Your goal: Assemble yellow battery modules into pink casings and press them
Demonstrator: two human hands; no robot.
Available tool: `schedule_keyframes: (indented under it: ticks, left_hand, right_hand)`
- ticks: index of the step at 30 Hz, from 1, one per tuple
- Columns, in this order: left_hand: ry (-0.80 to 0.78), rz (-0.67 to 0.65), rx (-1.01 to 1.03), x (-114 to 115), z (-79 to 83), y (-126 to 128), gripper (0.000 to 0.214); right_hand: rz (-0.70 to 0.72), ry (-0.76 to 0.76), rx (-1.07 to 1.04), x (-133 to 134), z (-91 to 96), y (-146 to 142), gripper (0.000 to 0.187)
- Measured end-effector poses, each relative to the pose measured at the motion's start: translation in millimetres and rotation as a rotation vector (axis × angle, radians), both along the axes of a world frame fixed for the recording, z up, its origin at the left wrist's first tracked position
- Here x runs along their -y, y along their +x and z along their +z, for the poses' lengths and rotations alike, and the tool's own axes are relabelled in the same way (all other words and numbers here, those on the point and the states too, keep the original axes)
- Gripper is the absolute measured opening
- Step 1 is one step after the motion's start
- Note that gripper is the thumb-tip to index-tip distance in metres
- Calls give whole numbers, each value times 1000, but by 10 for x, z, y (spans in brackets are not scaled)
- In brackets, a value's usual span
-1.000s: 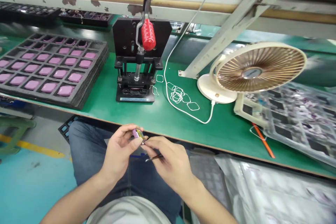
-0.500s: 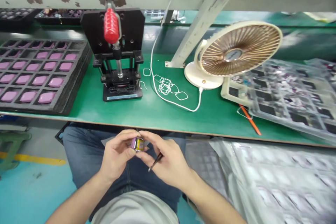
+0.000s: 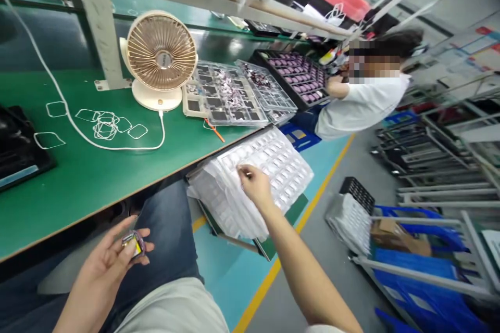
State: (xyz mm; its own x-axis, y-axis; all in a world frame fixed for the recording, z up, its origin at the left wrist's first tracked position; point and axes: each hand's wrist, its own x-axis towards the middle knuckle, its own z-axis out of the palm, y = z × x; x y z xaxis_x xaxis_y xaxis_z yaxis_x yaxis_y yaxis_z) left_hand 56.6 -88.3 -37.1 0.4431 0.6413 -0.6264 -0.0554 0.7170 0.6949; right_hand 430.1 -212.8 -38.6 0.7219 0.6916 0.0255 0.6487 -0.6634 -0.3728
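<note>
Over my lap, my left hand (image 3: 111, 260) holds a small purple watch case (image 3: 135, 244) between thumb and fingers, its open side showing yellow and metallic parts. My right hand (image 3: 254, 184) is stretched out to the right, fingers pinched together above a white plastic tray (image 3: 291, 166) with rows of pale pieces. The dark end of slim tweezers (image 3: 249, 174) shows at its curled fingers; the rest is hidden in the hand. Thin plastic wrapping (image 3: 230, 203) lies over the tray's near side.
On the green bench (image 3: 101, 177) stand a fan (image 3: 162, 57) with a white cable, thin white rings (image 3: 105, 127), an orange stick (image 3: 214, 130) and clear parts boxes (image 3: 234, 114). A black press base (image 3: 23, 145) is at left. Another person (image 3: 359, 106) sits by a tray of purple cases (image 3: 297, 75).
The view has swung right. My right hand has left the watch case and reached over to the white tray; my left hand keeps the case alone.
</note>
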Motion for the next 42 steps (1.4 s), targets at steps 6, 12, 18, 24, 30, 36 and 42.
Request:
schedule_keyframes:
  ticks: [6, 12, 18, 24, 30, 36, 42]
  left_hand:
    - [-3, 1, 52, 118, -71, 167, 59]
    - [-29, 24, 38, 82, 17, 143, 52]
    - [-196, 14, 163, -18, 76, -6, 45]
    - [-181, 13, 142, -76, 24, -124, 48]
    - [-156, 75, 205, -97, -23, -167, 46]
    - [-73, 91, 432, -125, -98, -177, 45]
    - [48, -24, 492, -124, 48, -238, 35]
  right_hand:
    - [-30, -274, 19, 0, -336, 749, 31]
    - [3, -478, 58, -381, -492, 679, 36]
    - [-61, -579, 89, -486, -460, 747, 41]
    - [-35, -567, 110, -515, -454, 675, 37]
    - [-14, -436, 135, -446, -250, 621, 35]
    - [193, 57, -93, -345, 22, -290, 38]
    - [552, 345, -939, -721, 72, -1763, 27]
